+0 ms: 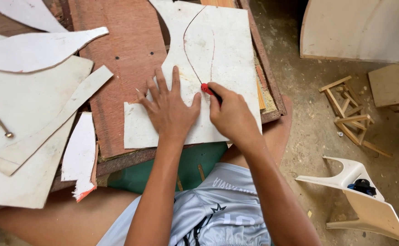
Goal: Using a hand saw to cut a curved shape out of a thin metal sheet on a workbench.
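Head view, looking down. Landmark: white sheet (229,50) lying flat on brown board (126,59), which serves as tabletop.
- Left hand (170,107): flat on the sheet's lower middle, fingers spread, grip open, pressing down.
- Right hand (231,116): just right of the left hand, grip closed on red-tipped tool (207,89), tip touching the sheet where two drawn curves meet.
- Step, as judged: following the marked line. Next move calls for steady pressure and a sheet that does not slip.
- White offcuts (35,114): left of the sheet.
- Wooden frame (352,116): on floor, well right.
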